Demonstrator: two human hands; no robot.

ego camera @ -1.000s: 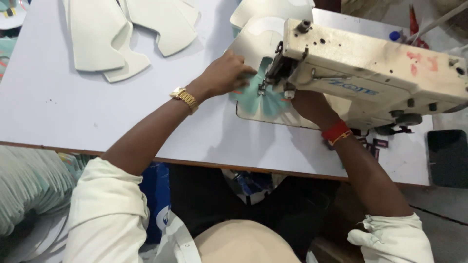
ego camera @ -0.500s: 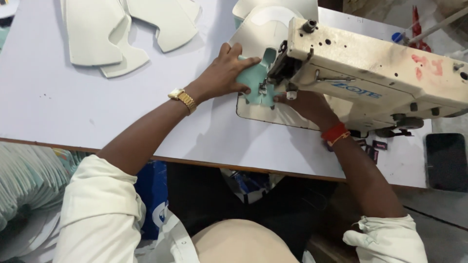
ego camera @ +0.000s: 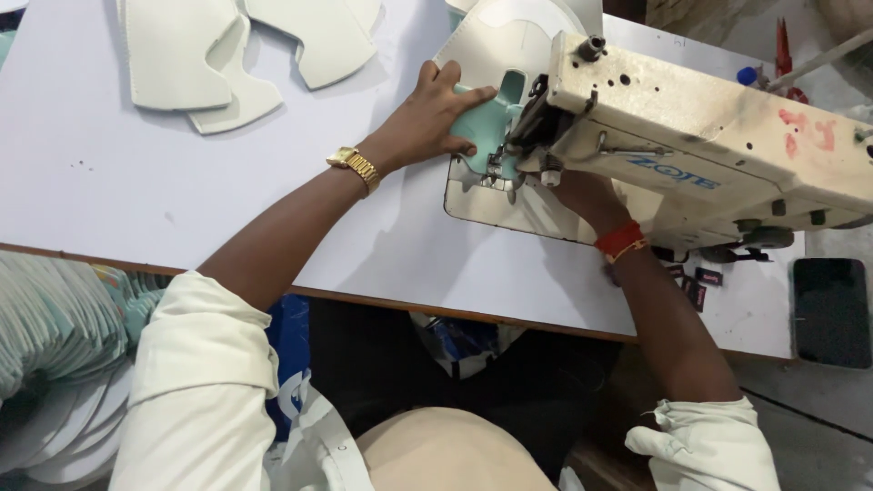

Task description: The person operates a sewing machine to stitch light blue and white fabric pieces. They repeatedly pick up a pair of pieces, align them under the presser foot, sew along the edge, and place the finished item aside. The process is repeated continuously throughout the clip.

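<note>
Left hand [ego camera: 435, 120] slid farther onto the teal piece [ego camera: 489, 127], fingers pressed flat on it. Right hand [ego camera: 582, 193] sat under the sewing machine [ego camera: 709, 136]; its grip could not be told.

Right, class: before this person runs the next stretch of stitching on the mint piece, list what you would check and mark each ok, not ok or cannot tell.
1. Left hand lies flat on the mint piece, holding it down: ok.
2. Mint piece sits under the head of the sewing machine, at the needle area: ok.
3. Left fingertips clear of the needle: cannot tell, they lie close and the needle is hidden.
4. Right hand placement: cannot tell, mostly hidden under the machine.
5. White cut pieces lie apart from the sewing area, on the table: ok.
</note>
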